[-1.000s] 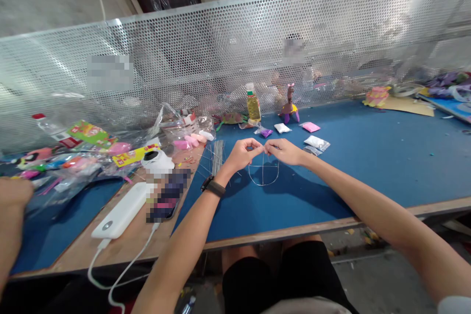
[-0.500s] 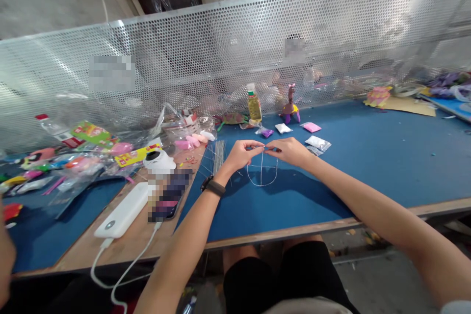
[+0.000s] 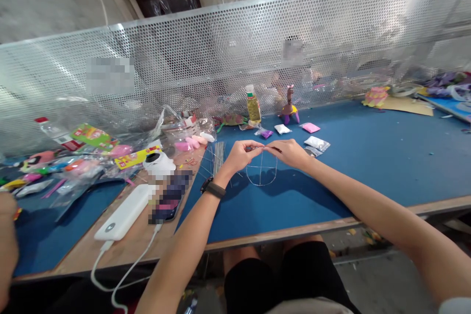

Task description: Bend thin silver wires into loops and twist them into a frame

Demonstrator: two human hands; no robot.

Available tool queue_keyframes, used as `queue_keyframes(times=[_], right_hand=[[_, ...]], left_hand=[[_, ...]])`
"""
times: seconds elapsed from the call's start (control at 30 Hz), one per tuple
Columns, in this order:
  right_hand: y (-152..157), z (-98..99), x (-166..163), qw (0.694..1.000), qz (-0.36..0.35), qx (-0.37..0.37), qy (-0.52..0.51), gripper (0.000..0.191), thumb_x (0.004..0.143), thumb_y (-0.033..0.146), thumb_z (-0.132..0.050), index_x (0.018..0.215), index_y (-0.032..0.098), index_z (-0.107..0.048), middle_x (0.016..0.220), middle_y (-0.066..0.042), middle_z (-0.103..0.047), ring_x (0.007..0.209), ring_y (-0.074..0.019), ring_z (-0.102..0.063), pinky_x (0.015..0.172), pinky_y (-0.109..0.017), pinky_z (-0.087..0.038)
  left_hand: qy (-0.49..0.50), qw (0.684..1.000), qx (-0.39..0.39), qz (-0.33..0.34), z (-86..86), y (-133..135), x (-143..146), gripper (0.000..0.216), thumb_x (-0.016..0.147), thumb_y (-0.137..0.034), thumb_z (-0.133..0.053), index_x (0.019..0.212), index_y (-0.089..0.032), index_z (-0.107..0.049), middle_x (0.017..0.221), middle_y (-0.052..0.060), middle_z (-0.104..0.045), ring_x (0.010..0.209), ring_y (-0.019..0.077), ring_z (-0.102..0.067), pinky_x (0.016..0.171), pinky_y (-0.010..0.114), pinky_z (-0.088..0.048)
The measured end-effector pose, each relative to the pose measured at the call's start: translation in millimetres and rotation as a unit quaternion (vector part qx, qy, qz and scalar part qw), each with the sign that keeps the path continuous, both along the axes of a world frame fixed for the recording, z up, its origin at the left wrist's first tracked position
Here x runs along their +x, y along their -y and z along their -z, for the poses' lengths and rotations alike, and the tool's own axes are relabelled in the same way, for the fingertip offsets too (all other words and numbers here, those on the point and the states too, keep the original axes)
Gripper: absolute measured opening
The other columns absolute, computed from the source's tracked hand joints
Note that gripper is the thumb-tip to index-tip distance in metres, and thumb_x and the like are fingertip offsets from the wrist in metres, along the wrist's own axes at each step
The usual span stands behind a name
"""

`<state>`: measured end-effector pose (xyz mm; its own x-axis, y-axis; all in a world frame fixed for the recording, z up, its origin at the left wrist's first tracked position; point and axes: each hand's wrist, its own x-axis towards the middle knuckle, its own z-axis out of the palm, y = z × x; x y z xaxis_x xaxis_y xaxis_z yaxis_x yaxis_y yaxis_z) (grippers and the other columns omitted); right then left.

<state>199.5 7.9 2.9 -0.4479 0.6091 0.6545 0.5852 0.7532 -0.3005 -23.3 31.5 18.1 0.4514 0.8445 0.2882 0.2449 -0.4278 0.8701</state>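
Observation:
A thin wire frame [image 3: 261, 185], a rounded loop with wires crossing in it, hangs below my fingers over the blue mat. My left hand [image 3: 241, 156] pinches its top from the left, thumb against forefinger. From the other side my right hand [image 3: 289, 153] pinches the same spot, and the fingertips of both hands meet. The exact wire ends between the fingers are too small to make out. A bundle of straight wires [image 3: 219, 156] lies just left of my left hand. Small packets, among them a white one [image 3: 316, 143], lie beyond my right hand.
Behind stand an oil bottle [image 3: 253, 105] and a brown, yellow and purple clay figure [image 3: 289, 108], before a perforated metal screen [image 3: 221, 49]. To the left are a white power bank [image 3: 125, 213], a phone [image 3: 172, 198] and bagged clay pieces. Another person's arm [image 3: 7, 245] shows at the left edge.
My hands stay at nearly the same spot on the wire frame; the right fingers have drawn closer to the left fingertips. The other person's arm at the left edge has shifted.

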Motion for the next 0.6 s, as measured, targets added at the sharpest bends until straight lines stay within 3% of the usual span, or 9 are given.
queue_keyframes(times=[0.17,0.3,0.43,0.53,0.6], right_hand=[[2.3,-5.2,-6.6,0.993,0.015,-0.088,-0.072,0.032,0.102,0.041,-0.056,0.088,0.019,-0.073,0.066,-0.002,-0.071,0.059,-0.0152,-0.065,0.063,-0.027,-0.048],[6.7,-10.1,-15.7,0.979,0.033,-0.14,-0.142,0.046,0.103,0.046,-0.052,0.068,0.019,-0.064,0.059,-0.002,-0.069,0.055,-0.0142,-0.065,0.062,-0.026,-0.048],[7.8,-13.3,-21.9,0.961,0.058,-0.191,-0.191,0.052,0.101,0.053,-0.051,0.062,0.019,-0.06,0.054,-0.002,-0.067,0.052,-0.0146,-0.065,0.057,-0.026,-0.048],[1.9,-11.3,-24.6,0.927,0.057,-0.277,-0.245,0.048,0.095,0.054,-0.061,0.061,0.019,-0.06,0.051,-0.002,-0.065,0.047,-0.0146,-0.063,0.05,-0.025,-0.047],[-3.7,-8.7,-26.9,0.885,0.053,-0.353,-0.297,0.045,0.09,0.051,-0.068,0.059,0.019,-0.059,0.048,-0.001,-0.06,0.042,-0.0133,-0.059,0.044,-0.024,-0.046]], left_hand=[[0.005,1.0,0.013,-0.005,-3.2,4.8,4.3,0.033,0.083,-0.045,-0.075,0.095,-0.015,-0.078,0.059,-0.003,-0.053,0.046,0.0073,-0.041,0.045,0.022,-0.03],[0.004,1.0,0.021,-0.008,-5.4,7.3,7.0,0.032,0.084,-0.045,-0.073,0.092,-0.014,-0.077,0.057,-0.004,-0.05,0.047,0.0075,-0.039,0.047,0.022,-0.029],[-0.011,0.999,0.039,-0.015,-6.2,9.4,9.8,0.03,0.084,-0.043,-0.072,0.09,-0.014,-0.077,0.054,-0.005,-0.048,0.049,0.0083,-0.037,0.049,0.023,-0.029],[-0.025,0.997,0.067,-0.022,-6.2,9.7,10.9,0.028,0.084,-0.041,-0.071,0.089,-0.014,-0.078,0.054,-0.004,-0.047,0.05,0.0089,-0.036,0.051,0.024,-0.028],[-0.03,0.996,0.084,-0.028,-5.6,9.1,10.9,0.027,0.084,-0.04,-0.071,0.088,-0.014,-0.079,0.055,-0.004,-0.047,0.051,0.0092,-0.036,0.052,0.024,-0.029]])
